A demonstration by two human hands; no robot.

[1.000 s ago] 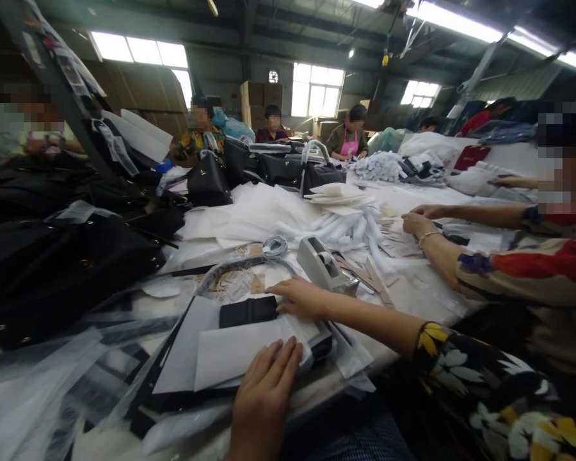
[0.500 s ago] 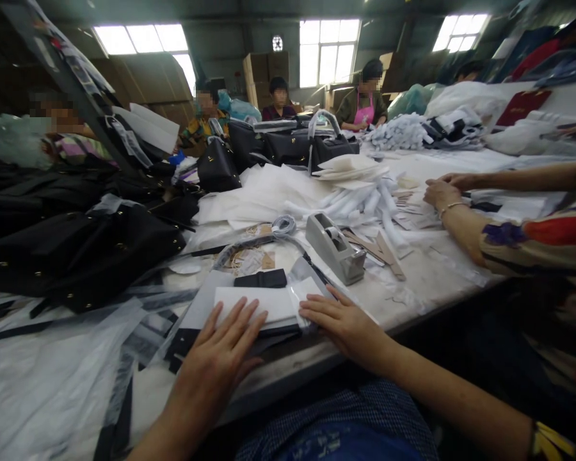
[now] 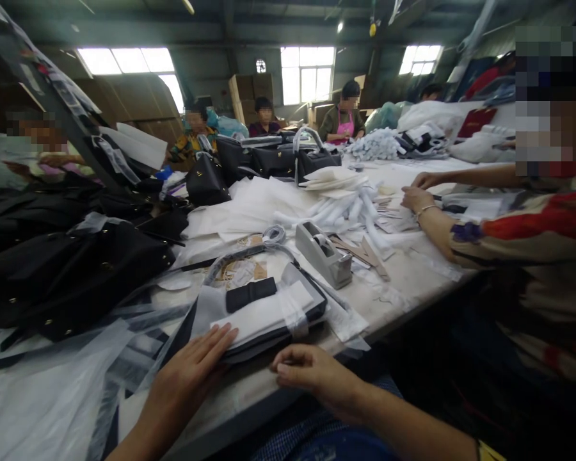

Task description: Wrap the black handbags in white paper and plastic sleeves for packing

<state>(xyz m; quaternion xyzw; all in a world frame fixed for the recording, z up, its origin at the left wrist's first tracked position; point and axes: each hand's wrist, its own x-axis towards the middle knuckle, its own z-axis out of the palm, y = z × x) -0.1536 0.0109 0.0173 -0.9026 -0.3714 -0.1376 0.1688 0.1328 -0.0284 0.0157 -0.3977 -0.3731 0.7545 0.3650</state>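
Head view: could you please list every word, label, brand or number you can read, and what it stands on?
No text is readable.
Red item, right background: small gold mark, too small to read.
Black bag, middle background: gold mark, too small.
Blue cloth, bottom edge: pale marks, too blurred.
White sheet by the left hand: no lettering shows.

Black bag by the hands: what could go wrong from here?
The black bag lies near the edge of the table; a push might tip it off.
The tape dispenser stands close beside it; turning the bag could bump it.
The left hand appears to touch the white sheet on the bag; dragging could shift it.
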